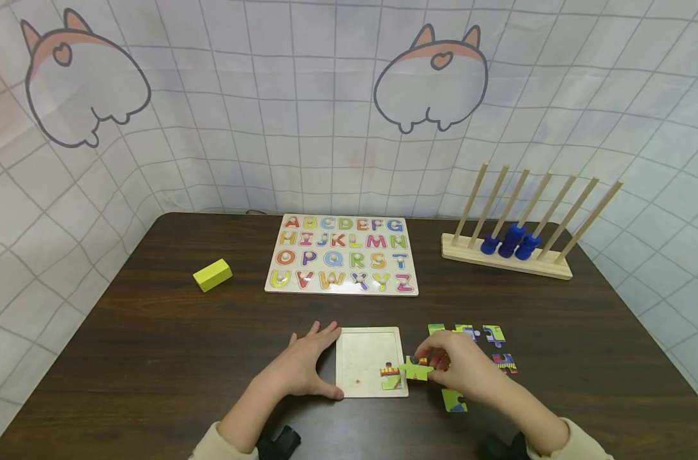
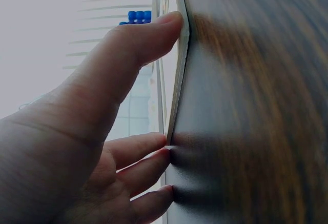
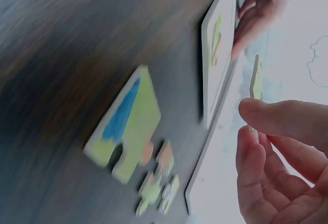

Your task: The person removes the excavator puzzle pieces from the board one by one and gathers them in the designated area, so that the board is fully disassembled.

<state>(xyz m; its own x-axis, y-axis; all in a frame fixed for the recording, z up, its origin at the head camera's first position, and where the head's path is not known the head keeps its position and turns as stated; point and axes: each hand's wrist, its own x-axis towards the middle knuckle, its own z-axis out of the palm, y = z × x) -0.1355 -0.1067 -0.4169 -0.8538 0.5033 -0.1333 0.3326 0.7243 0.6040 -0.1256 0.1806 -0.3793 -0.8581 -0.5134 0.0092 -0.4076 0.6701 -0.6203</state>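
Note:
A square wooden puzzle tray [image 1: 363,358] lies near the front of the table, with one jigsaw piece [image 1: 391,377] inside by its right edge. My left hand [image 1: 303,365] spreads along the tray's left side; its thumb [image 2: 169,25] touches the rim in the left wrist view. Between thumb and fingers my right hand [image 1: 460,365] pinches a green jigsaw piece [image 1: 416,369], held above the table at the tray's right edge. A loose corner piece [image 3: 130,124] with a blue patch lies below that hand. Several more loose pieces [image 1: 494,335] lie beyond and to its right.
Behind the tray lies an alphabet peg board [image 1: 341,254]. A yellow block [image 1: 212,275] sits at the left. At the back right stands a wooden rack with upright pegs [image 1: 506,257] and blue beads [image 1: 512,239]. A tile-patterned curtain [image 1: 303,128] hangs behind the table.

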